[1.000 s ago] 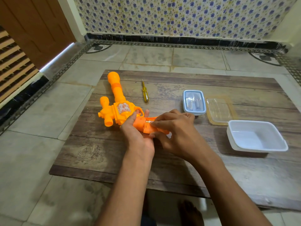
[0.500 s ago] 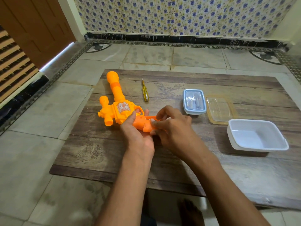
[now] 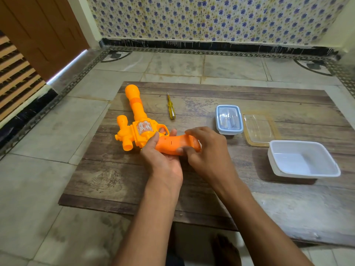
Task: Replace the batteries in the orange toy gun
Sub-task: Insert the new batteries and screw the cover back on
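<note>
Both hands hold the orange toy gun [image 3: 143, 129] by its smooth plastic grip: left hand [image 3: 163, 160] cups it from beneath, right hand [image 3: 206, 152] wraps its butt end, thumb on the near edge. Gun lies on a worn wooden table [image 3: 119, 181], barrel toward 11 o'clock. At 3 o'clock: one rectangular white tub [image 3: 303, 160]. At 2 o'clock: one clear lid [image 3: 259, 129], one lidded blue-rimmed box [image 3: 229, 120]. At 12 o'clock: one yellow screwdriver [image 3: 171, 108].
</note>
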Demonstrator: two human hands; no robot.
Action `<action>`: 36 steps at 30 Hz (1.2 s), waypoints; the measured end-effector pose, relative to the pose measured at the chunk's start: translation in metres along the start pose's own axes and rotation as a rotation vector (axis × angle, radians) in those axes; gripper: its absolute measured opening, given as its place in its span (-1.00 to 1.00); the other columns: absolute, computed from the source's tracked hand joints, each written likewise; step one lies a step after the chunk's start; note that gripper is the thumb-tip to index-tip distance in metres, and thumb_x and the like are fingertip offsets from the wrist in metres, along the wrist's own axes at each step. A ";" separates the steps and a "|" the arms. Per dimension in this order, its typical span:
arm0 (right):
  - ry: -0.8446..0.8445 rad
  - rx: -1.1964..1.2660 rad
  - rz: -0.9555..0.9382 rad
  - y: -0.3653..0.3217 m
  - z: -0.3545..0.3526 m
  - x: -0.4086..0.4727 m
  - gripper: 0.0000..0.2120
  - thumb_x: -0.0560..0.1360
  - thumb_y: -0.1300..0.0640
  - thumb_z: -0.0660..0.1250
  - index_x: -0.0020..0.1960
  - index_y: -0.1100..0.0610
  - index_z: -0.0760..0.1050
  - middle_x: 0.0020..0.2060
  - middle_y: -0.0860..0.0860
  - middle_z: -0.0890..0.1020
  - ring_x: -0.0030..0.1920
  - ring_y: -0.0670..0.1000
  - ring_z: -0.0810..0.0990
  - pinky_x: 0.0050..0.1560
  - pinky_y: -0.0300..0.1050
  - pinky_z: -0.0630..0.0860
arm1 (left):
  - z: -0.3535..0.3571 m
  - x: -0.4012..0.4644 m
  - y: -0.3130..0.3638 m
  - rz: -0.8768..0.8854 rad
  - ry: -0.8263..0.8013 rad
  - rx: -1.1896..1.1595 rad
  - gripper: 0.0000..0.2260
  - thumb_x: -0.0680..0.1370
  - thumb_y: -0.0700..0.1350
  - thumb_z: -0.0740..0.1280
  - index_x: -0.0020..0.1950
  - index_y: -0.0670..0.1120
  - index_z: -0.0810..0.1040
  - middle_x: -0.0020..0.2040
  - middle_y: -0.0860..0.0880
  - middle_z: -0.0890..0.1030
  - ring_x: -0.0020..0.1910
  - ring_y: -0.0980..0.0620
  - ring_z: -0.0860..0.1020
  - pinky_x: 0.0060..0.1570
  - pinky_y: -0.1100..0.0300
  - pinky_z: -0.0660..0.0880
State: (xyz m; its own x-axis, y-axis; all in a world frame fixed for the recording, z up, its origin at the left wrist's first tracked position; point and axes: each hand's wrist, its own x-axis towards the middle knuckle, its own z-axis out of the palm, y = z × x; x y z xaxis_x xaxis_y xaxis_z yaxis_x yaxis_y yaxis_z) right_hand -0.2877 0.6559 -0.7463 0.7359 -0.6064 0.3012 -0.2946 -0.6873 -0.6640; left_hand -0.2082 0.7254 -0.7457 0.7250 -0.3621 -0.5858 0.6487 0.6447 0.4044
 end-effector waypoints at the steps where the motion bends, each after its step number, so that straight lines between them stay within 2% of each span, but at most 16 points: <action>1: 0.001 -0.002 -0.008 0.000 0.000 0.001 -0.66 0.37 0.19 0.57 0.13 0.23 0.69 0.05 0.15 0.71 0.05 0.13 0.66 -0.01 -0.34 0.32 | 0.000 0.000 0.000 0.002 0.006 0.002 -0.64 0.66 -0.13 0.23 0.44 -0.22 0.47 -0.14 -0.12 0.71 -0.03 -0.09 0.67 -0.41 0.20 0.57; 5: -0.002 0.022 -0.012 -0.001 -0.002 0.002 -0.71 0.36 0.15 0.60 0.04 0.22 0.71 -0.06 0.10 0.74 -0.06 0.09 0.66 -0.05 -0.17 0.45 | -0.002 0.005 0.001 0.014 0.026 -0.007 -0.61 0.64 -0.14 0.24 0.46 -0.23 0.46 0.17 -0.18 0.63 -0.02 -0.12 0.66 -0.48 0.18 0.56; 8: 0.017 0.073 0.023 0.001 -0.002 0.002 -0.68 0.32 0.09 0.64 0.03 0.18 0.72 -0.11 0.03 0.74 -0.14 -0.03 0.62 -0.12 -0.31 0.46 | -0.002 0.002 0.004 0.006 0.022 -0.026 -0.63 0.64 -0.16 0.24 0.43 -0.23 0.48 0.12 -0.19 0.63 -0.03 -0.11 0.66 -0.48 0.17 0.57; 10: 0.032 0.110 0.060 0.002 -0.002 0.002 -0.62 0.29 0.05 0.67 0.05 0.14 0.73 -0.06 0.00 0.75 -0.10 -0.11 0.62 -0.05 -0.40 0.49 | -0.001 0.002 0.004 0.007 -0.001 -0.021 -0.71 0.61 -0.23 0.25 0.33 -0.22 0.54 0.08 -0.17 0.62 -0.08 -0.07 0.66 -0.46 0.20 0.56; 12: 0.027 0.132 0.086 0.003 -0.002 0.002 -0.56 0.28 0.04 0.68 0.10 0.16 0.73 0.02 0.02 0.75 0.01 -0.08 0.66 0.08 -0.22 0.60 | -0.002 0.001 0.003 0.022 -0.035 0.009 -0.74 0.54 -0.38 0.24 0.18 -0.18 0.55 0.05 -0.13 0.62 -0.12 -0.02 0.66 -0.47 0.26 0.53; 14: -0.004 0.134 0.097 0.004 -0.002 0.002 -0.56 0.29 0.08 0.68 0.12 0.20 0.72 0.09 0.05 0.73 0.09 -0.05 0.67 0.13 -0.12 0.63 | -0.003 0.004 0.000 0.036 -0.053 0.032 -0.60 0.47 -0.50 0.18 0.20 -0.16 0.52 0.11 -0.10 0.59 -0.02 -0.01 0.65 -0.47 0.25 0.52; 16: -0.067 0.162 0.119 0.006 -0.005 0.005 -0.62 0.33 0.18 0.65 0.12 0.21 0.71 0.12 0.03 0.71 0.11 -0.07 0.66 0.13 -0.12 0.65 | -0.006 0.008 -0.001 0.047 -0.049 0.059 -0.53 0.45 -0.55 0.15 0.23 -0.16 0.50 0.12 -0.08 0.59 0.01 0.01 0.65 -0.39 0.18 0.56; 20: -0.168 0.244 0.181 0.016 -0.014 0.008 -0.64 0.36 0.30 0.61 0.14 0.22 0.71 0.08 -0.04 0.69 0.08 -0.18 0.63 0.04 -0.47 0.56 | -0.010 0.016 -0.002 0.085 -0.045 0.117 -0.40 0.40 -0.58 0.20 0.40 -0.22 0.50 0.18 -0.11 0.59 0.01 -0.02 0.65 0.04 0.00 0.59; 22: -0.168 0.238 0.188 0.016 -0.013 0.007 -0.64 0.35 0.29 0.62 0.13 0.21 0.71 0.06 -0.05 0.70 0.06 -0.17 0.64 0.04 -0.47 0.56 | -0.011 0.016 -0.001 0.111 -0.039 0.137 -0.39 0.38 -0.58 0.23 0.41 -0.24 0.50 0.16 -0.11 0.59 0.01 -0.03 0.65 0.07 0.00 0.59; 25: -0.148 0.204 0.155 0.013 -0.010 0.004 -0.65 0.36 0.27 0.62 0.13 0.21 0.71 0.06 0.02 0.72 0.04 -0.09 0.67 0.09 -0.29 0.63 | -0.012 0.018 0.000 0.129 -0.021 0.147 -0.40 0.37 -0.58 0.25 0.37 -0.24 0.52 0.14 -0.12 0.61 0.01 -0.04 0.66 -0.01 0.01 0.60; 28: -0.127 0.141 0.100 0.013 -0.017 0.003 -0.75 0.42 0.21 0.59 0.08 0.21 0.72 0.00 0.10 0.72 0.00 0.04 0.68 0.09 -0.02 0.64 | -0.009 0.017 -0.001 0.114 -0.027 0.118 -0.44 0.37 -0.58 0.22 0.29 -0.17 0.52 0.15 -0.11 0.59 0.05 -0.06 0.64 0.08 -0.02 0.57; 30: -0.128 0.066 0.072 0.015 -0.025 0.003 -0.81 0.48 0.19 0.53 0.08 0.19 0.72 -0.01 0.11 0.70 -0.02 0.07 0.67 0.09 0.04 0.61 | -0.008 0.016 -0.001 0.116 -0.011 0.104 -0.43 0.39 -0.58 0.20 0.33 -0.21 0.52 0.15 -0.10 0.60 0.00 -0.04 0.65 0.02 0.04 0.57; 31: -0.144 0.027 0.072 0.016 -0.031 0.002 -0.82 0.51 0.21 0.50 0.11 0.18 0.71 0.00 0.11 0.70 -0.01 0.06 0.67 0.10 -0.04 0.60 | -0.007 0.016 -0.001 0.117 -0.002 0.106 -0.40 0.39 -0.58 0.20 0.40 -0.23 0.51 0.15 -0.10 0.60 -0.01 -0.04 0.66 0.02 0.06 0.57; 33: -0.203 -0.082 0.091 0.019 -0.046 -0.003 -0.81 0.55 0.27 0.44 0.14 0.16 0.71 0.00 0.08 0.69 -0.09 -0.05 0.62 -0.03 -0.40 0.50 | -0.006 0.014 -0.002 0.116 0.015 0.111 -0.36 0.40 -0.56 0.21 0.45 -0.21 0.49 0.15 -0.08 0.61 0.02 -0.05 0.67 0.16 0.03 0.55; 34: -0.241 -0.136 0.115 0.022 -0.054 -0.007 -0.81 0.56 0.30 0.42 0.13 0.15 0.71 -0.04 0.05 0.69 -0.17 -0.16 0.57 -0.13 -0.48 0.43 | -0.006 0.010 -0.004 0.113 0.022 0.106 -0.37 0.41 -0.55 0.21 0.45 -0.18 0.50 0.15 -0.06 0.62 0.04 -0.06 0.67 0.22 0.00 0.53; 36: -0.321 -0.208 0.179 0.024 -0.068 -0.014 -0.82 0.56 0.30 0.40 0.07 0.10 0.70 -0.13 -0.05 0.67 -0.23 -0.23 0.54 -0.24 -0.50 0.39 | -0.006 0.005 -0.006 0.104 0.024 0.099 -0.41 0.43 -0.54 0.19 0.38 -0.14 0.53 0.11 -0.04 0.64 0.03 -0.04 0.68 0.20 -0.02 0.53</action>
State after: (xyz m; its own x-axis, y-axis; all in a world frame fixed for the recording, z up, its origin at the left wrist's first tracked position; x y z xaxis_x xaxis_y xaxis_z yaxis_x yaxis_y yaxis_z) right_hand -0.3463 0.6205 -0.7203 0.8046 -0.5911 -0.0564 -0.5278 -0.6683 -0.5242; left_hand -0.2104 0.7238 -0.7552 0.7847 -0.2800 -0.5530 0.5908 0.6078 0.5307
